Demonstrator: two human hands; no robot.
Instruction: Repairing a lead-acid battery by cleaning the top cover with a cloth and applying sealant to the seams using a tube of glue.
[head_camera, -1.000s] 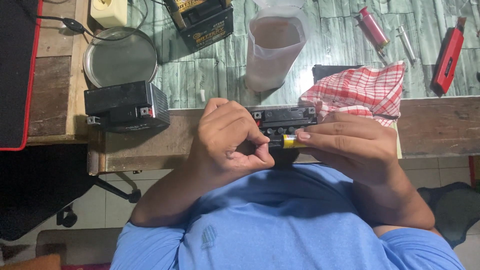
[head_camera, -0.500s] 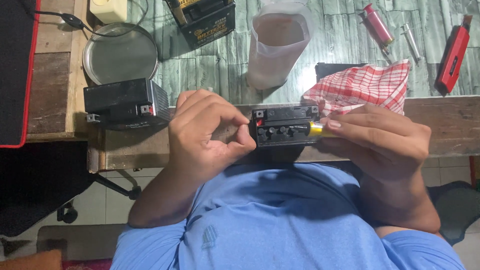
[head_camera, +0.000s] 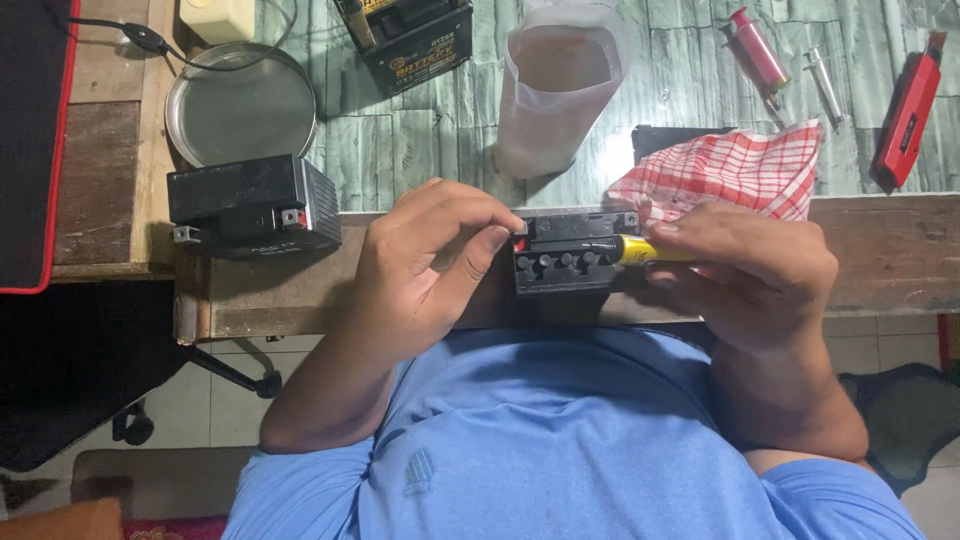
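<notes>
- Battery (head_camera: 572, 262): a small black case at the bench's near edge, just in front of the person's chest, its top with a row of round ports now uncovered. A second ago both hands closed over it; the left hand has since drawn aside, so the ports appear open to work.
- Left hand (head_camera: 425, 262): fingers curled, thumb and forefinger pinching the battery's left end by the red terminal, steadying it.
- Right hand (head_camera: 745, 268): fingers clenched around a yellow-handled tool (head_camera: 636, 250), whose dark shaft lies across the battery's top; its tip cannot be made out.
- Checked cloth (head_camera: 730, 180): just behind the right hand, touching the battery's far corner.
- Second battery (head_camera: 250, 205): well apart to the left.
- Plastic jug (head_camera: 560, 85), metal dish (head_camera: 240, 110), syringes (head_camera: 760, 50) and red tool (head_camera: 905, 110): farther back, clear of the hands.
</notes>
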